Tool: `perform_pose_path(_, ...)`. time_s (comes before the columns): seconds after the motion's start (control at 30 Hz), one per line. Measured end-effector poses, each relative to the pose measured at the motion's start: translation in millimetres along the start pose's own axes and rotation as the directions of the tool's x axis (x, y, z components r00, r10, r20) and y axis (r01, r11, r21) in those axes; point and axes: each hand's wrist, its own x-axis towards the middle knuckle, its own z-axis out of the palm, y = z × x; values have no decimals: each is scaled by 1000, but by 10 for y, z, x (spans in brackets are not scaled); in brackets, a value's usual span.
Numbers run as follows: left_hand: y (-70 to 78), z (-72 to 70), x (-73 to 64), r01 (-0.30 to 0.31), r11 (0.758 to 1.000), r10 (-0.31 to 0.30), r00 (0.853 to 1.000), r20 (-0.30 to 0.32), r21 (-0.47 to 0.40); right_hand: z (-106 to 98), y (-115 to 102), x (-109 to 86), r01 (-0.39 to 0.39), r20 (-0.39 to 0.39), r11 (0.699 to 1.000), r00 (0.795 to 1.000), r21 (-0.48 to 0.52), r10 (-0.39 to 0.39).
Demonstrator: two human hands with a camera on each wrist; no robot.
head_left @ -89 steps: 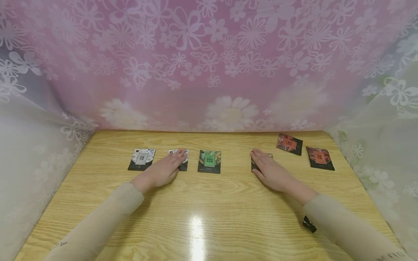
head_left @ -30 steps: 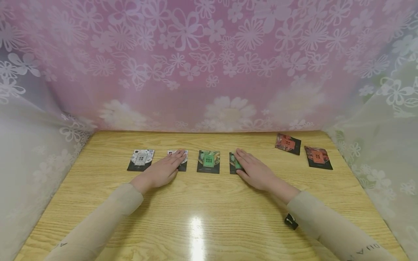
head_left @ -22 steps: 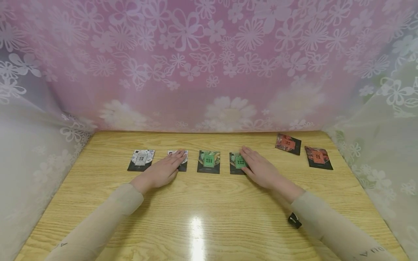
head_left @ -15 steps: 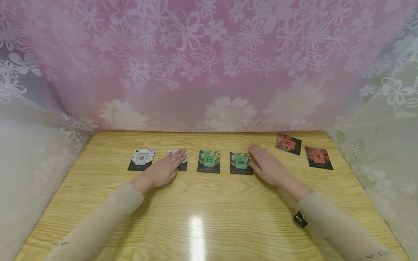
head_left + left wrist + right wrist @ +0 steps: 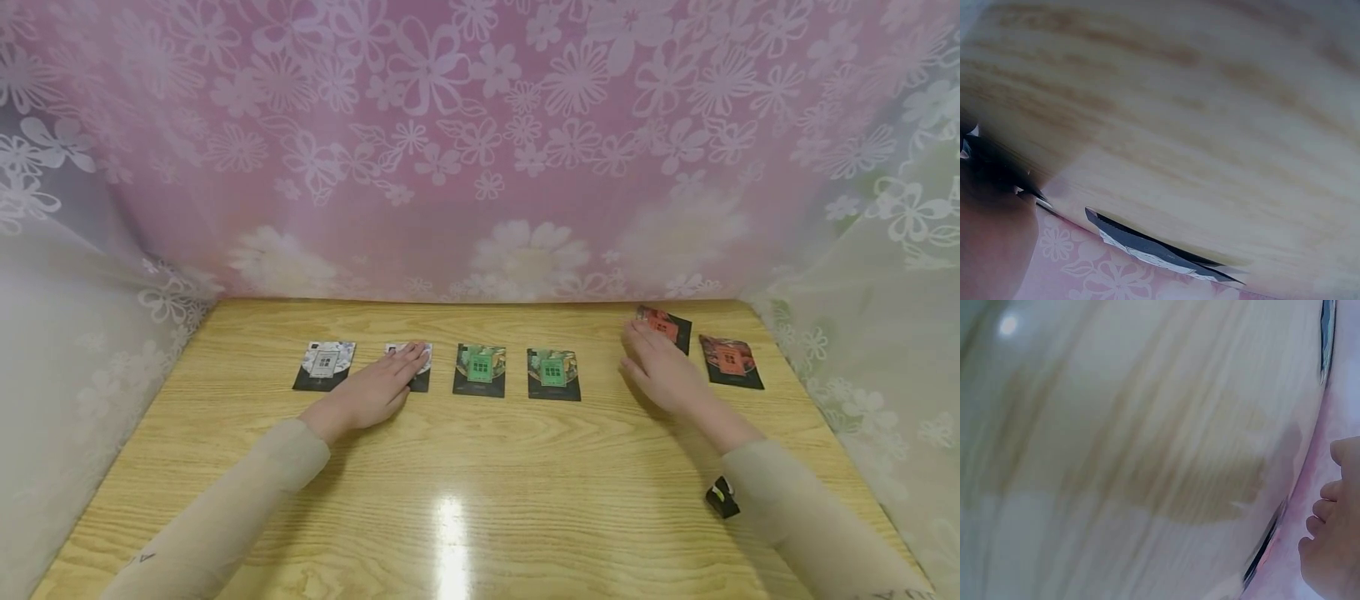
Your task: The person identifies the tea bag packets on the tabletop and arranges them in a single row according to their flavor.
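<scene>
We see our left hand (image 5: 372,390) lying flat, fingers straight, on a grey packet (image 5: 414,367) left of centre on the desk (image 5: 465,467), apparently pinning it in a row with another grey packet (image 5: 325,366) and two green packets (image 5: 480,370) (image 5: 553,374). Our right hand (image 5: 660,369), fingers extended and relaxed, reaches to the upper right; its fingertips touch a tilted red packet (image 5: 666,327), with a second red packet (image 5: 730,361) just right of it.

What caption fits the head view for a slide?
Six packets on a wooden table; left hand rests on one, right hand touches a red packet.
</scene>
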Motion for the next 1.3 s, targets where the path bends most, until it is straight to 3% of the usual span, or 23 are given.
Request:
perform_pose_path(0.23, -3, 1, 3, -1, 1000, 1, 1000, 4, -2, -22, 264, 10, -53, 46, 999, 998, -1, 53)
perform_pose_path(0.67, -9, 6, 5, 7, 1000, -7, 1000, 14, -5, -57, 612, 86, -112, 58, 994, 992, 0, 112)
perform_pose_path(0.87, -13, 26, 10, 8, 1000, -7, 1000, 10, -11, -73, 667, 156, -122, 102, 992, 987, -17, 124)
perform_pose_path(1.3, -12, 32, 14, 10, 1000, -10, 1000, 6, -8, -15, 670, 178, -118, 117, 993, 986, -24, 120)
